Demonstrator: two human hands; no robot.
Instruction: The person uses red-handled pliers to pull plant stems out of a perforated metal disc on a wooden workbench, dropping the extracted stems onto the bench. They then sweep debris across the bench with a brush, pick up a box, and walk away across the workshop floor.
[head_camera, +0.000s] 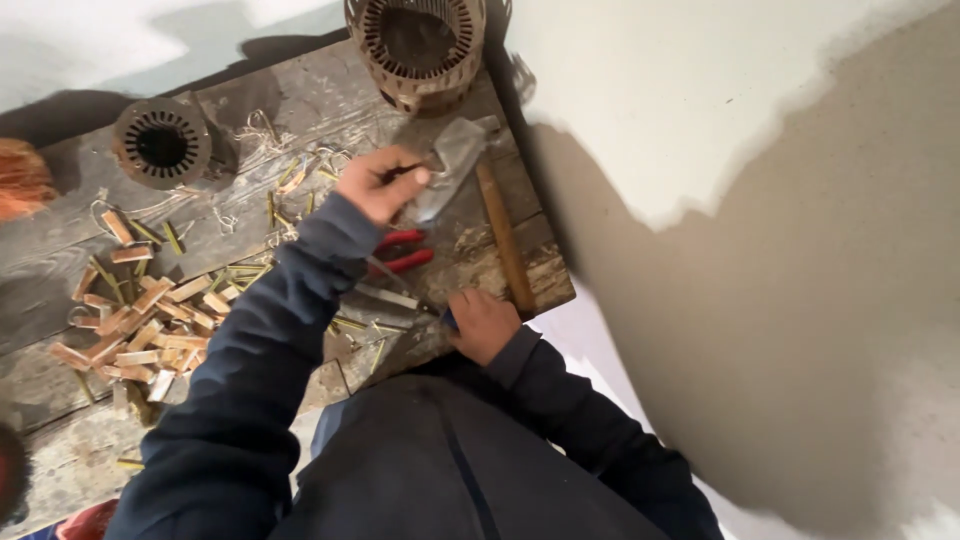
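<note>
Counter edge: worn wooden counter (300, 100) ends at right near the wooden stick (503, 240); its corner sits just past the right hand (483, 325).
Open room: pale floor right of the counter is bare, partly in shadow; counter strip between the two stators is mostly free apart from loose wire scraps.
Left hand: left hand (378, 185) is closed around a dark handle, pressing a flat grey metal blade (450, 165) onto the counter.
Right hand: closed on a thin metal tool (395, 297) with a dark grip, at the near counter edge.
Blade position: just right of the left hand, well above the right hand, touching the stick's upper end.
Pliers: red-handled pliers (405, 250) lie between both hands, untouched.
Stators: large stator (420, 45) at top edge just beyond the blade; small stator (160, 143) far left.
Scrap: pile of tan paper strips (140, 320) left of the sleeve; orange copper wire bundle (20, 178) at left frame edge.
Labels: none legible.
</note>
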